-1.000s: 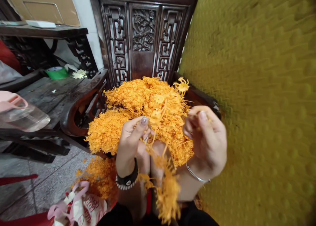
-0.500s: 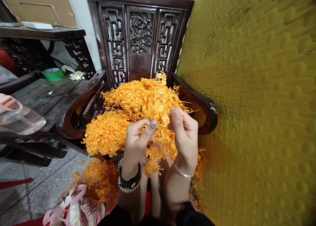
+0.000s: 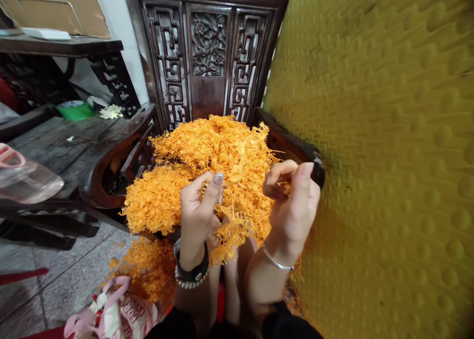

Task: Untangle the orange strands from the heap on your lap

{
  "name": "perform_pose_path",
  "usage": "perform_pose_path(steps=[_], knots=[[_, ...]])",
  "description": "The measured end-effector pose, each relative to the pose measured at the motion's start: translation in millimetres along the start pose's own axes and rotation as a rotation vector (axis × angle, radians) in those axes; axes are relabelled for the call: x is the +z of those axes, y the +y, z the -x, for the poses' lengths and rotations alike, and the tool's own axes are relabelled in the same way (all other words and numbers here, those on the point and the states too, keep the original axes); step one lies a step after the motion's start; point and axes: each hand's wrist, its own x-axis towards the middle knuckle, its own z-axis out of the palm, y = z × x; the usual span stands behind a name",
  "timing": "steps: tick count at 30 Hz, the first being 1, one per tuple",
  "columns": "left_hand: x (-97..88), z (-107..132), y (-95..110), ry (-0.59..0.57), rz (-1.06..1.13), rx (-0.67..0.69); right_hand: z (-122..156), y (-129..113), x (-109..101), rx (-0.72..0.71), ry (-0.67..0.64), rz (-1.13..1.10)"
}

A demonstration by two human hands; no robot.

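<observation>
My left hand (image 3: 198, 205) is closed in a pinch, thumb against the fingers, on a strand of orange plastic flowers (image 3: 239, 166). Part of the strand stands up beyond the thumb, and more frilly orange pieces (image 3: 231, 233) dangle below, over my legs. To the right, my right hand (image 3: 294, 205) is raised with its fingers curled against the thumb; what they hold is hidden, though a bit of orange shows beside them. Beyond both hands a big heap of orange plastic flowers (image 3: 207, 141) covers the seat of a carved dark wooden chair (image 3: 209, 94).
A yellow textured panel (image 3: 377, 146) stands close on the right. At left, a wooden bench (image 3: 48, 144) holds a clear bottle (image 3: 33, 181) and a green tape roll (image 3: 75, 110). More orange pieces (image 3: 146, 267) and a printed bag (image 3: 128, 314) lie on the floor.
My right hand has moved right, away from my left hand, widening the gap between them. My left hand has shifted slightly left. The strand's upper end has swung to the right.
</observation>
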Motion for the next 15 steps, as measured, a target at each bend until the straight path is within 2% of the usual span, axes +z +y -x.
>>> perform_pose_path(steps=[4,9,12,15], knots=[[3.2,-2,-6,0.026,-0.076,0.073,5,-4,2,-0.013,-0.159,0.111],[2.5,0,-12,-0.09,0.013,0.102,6,2,8,0.05,-0.316,0.338],[0.9,1,-13,-0.176,0.114,0.092,4,5,7,0.059,-0.424,0.326],[0.7,2,-11,-0.254,0.121,0.093,2,6,6,0.041,-0.499,0.283]])
